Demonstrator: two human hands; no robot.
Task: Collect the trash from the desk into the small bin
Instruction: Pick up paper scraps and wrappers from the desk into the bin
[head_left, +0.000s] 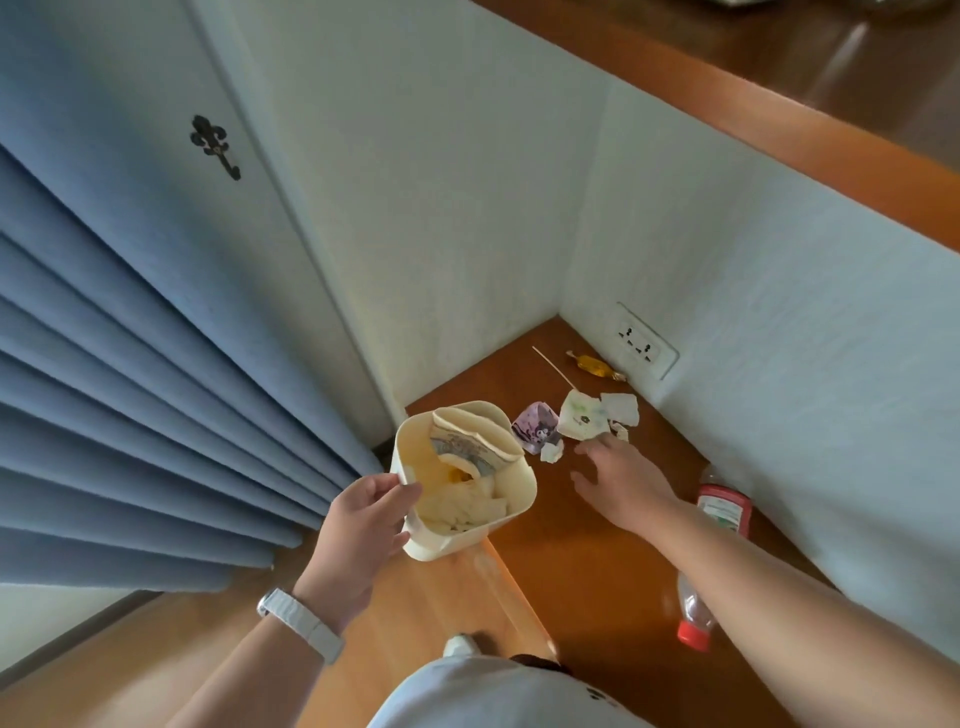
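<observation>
My left hand (358, 525) grips the rim of a small cream bin (511, 501), held at the desk's left edge; paper scraps and wrappers lie inside it. On the wooden desk (566, 530), my right hand (623, 480) reaches with spread fingers toward a pile of trash and holds nothing. The pile has a purple cartoon wrapper (535, 428), a white printed wrapper (582, 421), a torn white piece (621, 408) and a small crumpled bit (550, 452). Farther back lie a thin stick (553, 366) and a yellow candy wrapper (595, 365).
A clear plastic bottle with a red cap and red label (711, 551) lies on the desk's right side, partly under my right forearm. White walls enclose the desk corner, with a power socket (641, 343) low on the right wall. Blue curtains (130, 389) hang left.
</observation>
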